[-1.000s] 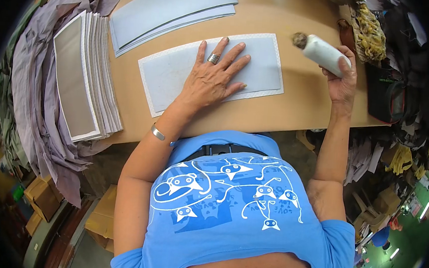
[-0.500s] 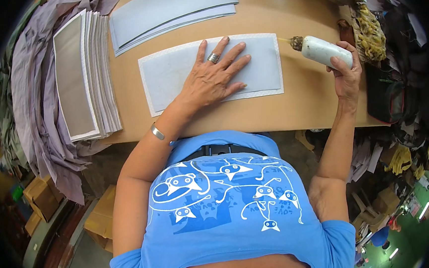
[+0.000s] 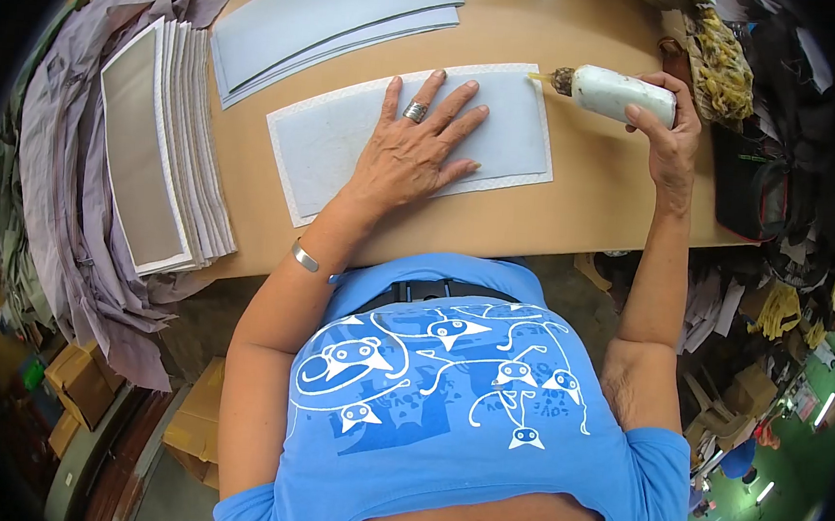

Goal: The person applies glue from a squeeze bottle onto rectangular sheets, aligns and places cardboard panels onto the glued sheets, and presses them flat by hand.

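Nearest, a blue T-shirt (image 3: 518,485) fronts the wooden-toned table (image 3: 605,206). A smooth metal cuff (image 3: 305,256) circles the left wrist.

The left hand (image 3: 408,153) lies palm down, fingers spread, on the pale blue sheet (image 3: 514,122), which rests on a slightly larger white backing (image 3: 286,172). The backing shows as a narrow, finely textured border; together they form a four-sided panel with a gently curved far edge.

The right hand (image 3: 675,133) has its fingers wrapped around a white squeeze bottle (image 3: 615,94), rounded and smudged, held near-horizontal. Its neck wears a lumpy brown crust (image 3: 563,80); the thin yellowish nozzle (image 3: 541,76) reaches the panel's far right corner. Contact cannot be confirmed.

Progress, as judged: sheet and backing are already together; no bead is discernible along the border, so work at the edge appears barely begun.

To the left, a fanned stack of white-bordered, grey-brown panels (image 3: 141,135) stands beside limp, wrinkled mauve cloth (image 3: 58,139). Farthest, smooth blue sheets (image 3: 342,23) lie overlapped, apart from the panel.
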`<control>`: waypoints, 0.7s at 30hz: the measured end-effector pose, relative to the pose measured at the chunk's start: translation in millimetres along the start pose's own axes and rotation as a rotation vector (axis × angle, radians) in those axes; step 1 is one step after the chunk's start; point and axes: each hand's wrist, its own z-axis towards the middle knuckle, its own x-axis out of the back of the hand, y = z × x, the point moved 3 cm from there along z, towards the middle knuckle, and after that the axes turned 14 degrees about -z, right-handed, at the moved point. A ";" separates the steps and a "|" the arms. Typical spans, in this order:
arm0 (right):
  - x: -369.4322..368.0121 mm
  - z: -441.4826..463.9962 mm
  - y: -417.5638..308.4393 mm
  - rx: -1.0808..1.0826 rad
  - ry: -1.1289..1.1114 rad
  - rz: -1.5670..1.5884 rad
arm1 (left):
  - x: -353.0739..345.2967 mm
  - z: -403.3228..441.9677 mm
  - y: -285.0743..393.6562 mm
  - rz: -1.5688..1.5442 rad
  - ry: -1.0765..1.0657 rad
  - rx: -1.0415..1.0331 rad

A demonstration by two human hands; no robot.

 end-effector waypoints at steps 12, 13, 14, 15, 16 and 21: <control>1.1 -0.3 -5.5 0.102 -0.061 -0.137 | 0.7 0.0 0.3 0.000 -0.005 0.001; 2.1 -0.2 -6.4 0.138 -0.073 -0.161 | 0.5 -0.2 0.2 -0.009 -0.003 0.001; 2.7 -0.3 -8.1 0.132 -0.068 -0.165 | 0.7 0.0 0.4 -0.020 0.011 -0.010; 3.1 -1.0 -10.7 0.125 -0.063 -0.168 | 1.0 0.0 0.3 -0.031 0.025 -0.021; 3.1 -1.5 -12.3 0.119 -0.057 -0.171 | 1.1 -0.2 0.4 -0.042 0.039 -0.033; -0.2 1.0 -10.8 0.127 -0.078 -0.157 | 2.3 0.2 0.8 -0.028 0.041 -0.037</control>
